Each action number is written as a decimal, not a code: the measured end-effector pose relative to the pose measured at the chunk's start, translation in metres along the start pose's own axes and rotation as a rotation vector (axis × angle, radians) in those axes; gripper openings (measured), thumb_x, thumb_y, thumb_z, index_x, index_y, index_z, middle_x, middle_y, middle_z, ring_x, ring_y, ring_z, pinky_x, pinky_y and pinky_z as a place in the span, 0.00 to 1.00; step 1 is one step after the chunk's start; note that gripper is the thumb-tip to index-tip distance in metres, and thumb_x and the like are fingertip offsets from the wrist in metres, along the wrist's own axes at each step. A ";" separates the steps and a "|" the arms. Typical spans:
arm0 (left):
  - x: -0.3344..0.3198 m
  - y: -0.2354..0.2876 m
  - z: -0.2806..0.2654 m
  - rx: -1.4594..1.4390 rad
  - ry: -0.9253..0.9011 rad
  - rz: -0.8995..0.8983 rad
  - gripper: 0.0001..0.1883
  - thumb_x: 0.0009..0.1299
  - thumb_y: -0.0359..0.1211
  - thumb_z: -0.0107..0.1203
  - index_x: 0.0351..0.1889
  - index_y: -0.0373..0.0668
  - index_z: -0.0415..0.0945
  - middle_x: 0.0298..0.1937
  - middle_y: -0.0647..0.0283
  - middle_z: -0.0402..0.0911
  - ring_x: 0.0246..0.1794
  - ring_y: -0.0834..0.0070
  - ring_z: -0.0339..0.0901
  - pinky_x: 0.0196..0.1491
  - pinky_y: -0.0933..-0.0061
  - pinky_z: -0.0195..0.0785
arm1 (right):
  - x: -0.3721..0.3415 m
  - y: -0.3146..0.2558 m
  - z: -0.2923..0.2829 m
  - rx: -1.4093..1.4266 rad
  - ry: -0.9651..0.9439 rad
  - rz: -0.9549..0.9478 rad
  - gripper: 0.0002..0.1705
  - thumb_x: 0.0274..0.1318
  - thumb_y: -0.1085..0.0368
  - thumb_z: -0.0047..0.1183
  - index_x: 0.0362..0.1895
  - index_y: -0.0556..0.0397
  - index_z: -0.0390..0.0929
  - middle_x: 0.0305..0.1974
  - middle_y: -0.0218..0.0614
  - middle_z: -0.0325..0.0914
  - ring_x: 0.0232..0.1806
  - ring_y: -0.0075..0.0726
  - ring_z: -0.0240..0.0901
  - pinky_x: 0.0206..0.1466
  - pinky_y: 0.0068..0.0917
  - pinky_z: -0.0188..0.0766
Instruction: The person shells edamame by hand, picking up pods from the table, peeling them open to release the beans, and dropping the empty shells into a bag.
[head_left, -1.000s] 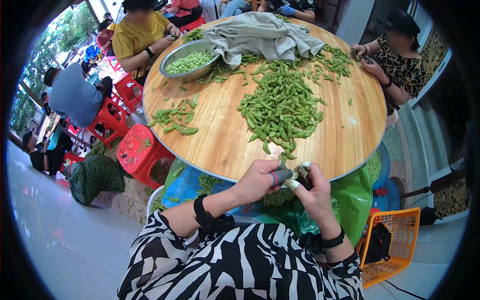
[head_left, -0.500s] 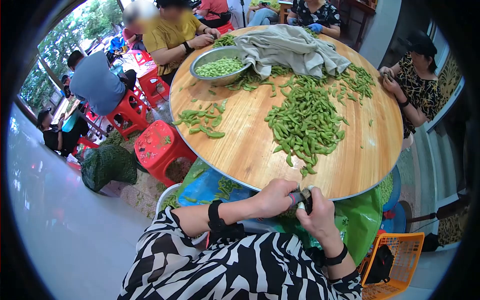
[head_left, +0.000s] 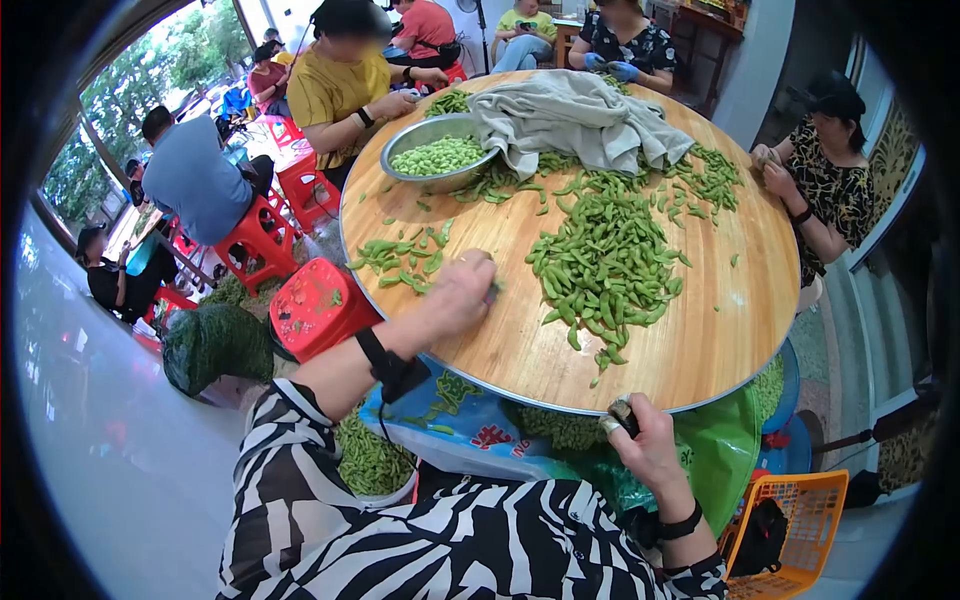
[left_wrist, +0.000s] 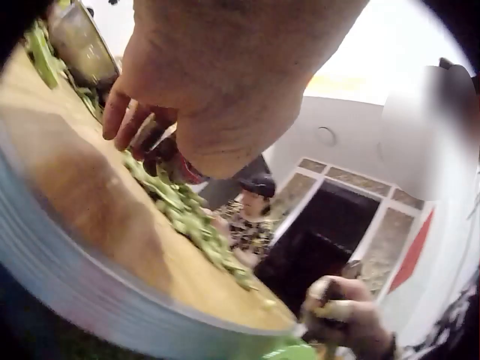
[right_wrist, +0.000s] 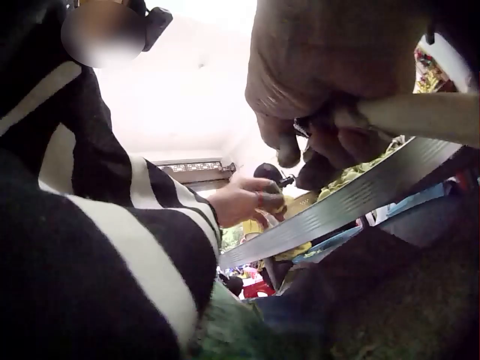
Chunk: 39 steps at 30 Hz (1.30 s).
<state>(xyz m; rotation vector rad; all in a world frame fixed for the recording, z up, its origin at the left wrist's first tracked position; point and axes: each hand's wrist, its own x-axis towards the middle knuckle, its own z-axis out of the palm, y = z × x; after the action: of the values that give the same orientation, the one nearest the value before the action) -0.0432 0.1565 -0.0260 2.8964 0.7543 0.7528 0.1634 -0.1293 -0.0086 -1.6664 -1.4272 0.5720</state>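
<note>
Round, pale and wooden, a metal-edged counter [head_left: 720, 340] filled a crowded room. Plump green bean pods [head_left: 605, 255] lay heaped near its centre, presumably within everyone's reach; a shiny metal bowl [head_left: 452, 183] at 10 o'clock probably kept loose shelled green beans [head_left: 440, 157] together. At 8 o'clock the left hand [head_left: 460, 293] had bent fingers, the heap towards its 2 o'clock. At 5 o'clock the right hand [head_left: 650, 440] was curled by the edge, the heap towards its 12. Whether either gripped anything, I could not tell.
</note>
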 end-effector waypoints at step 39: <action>0.041 0.061 0.012 -0.908 -0.442 -0.461 0.07 0.62 0.28 0.59 0.36 0.36 0.78 0.26 0.62 0.78 0.27 0.74 0.74 0.33 0.72 0.68 | 0.003 -0.011 -0.007 -0.089 -0.182 -0.200 0.15 0.51 0.69 0.48 0.45 0.60 0.68 0.40 0.51 0.66 0.38 0.55 0.70 0.39 0.40 0.71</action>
<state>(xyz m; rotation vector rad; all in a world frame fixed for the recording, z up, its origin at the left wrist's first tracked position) 0.0210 0.1227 -0.0078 1.8675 0.7203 0.2612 0.1641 -0.1284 0.0047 -1.5468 -1.7516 0.5649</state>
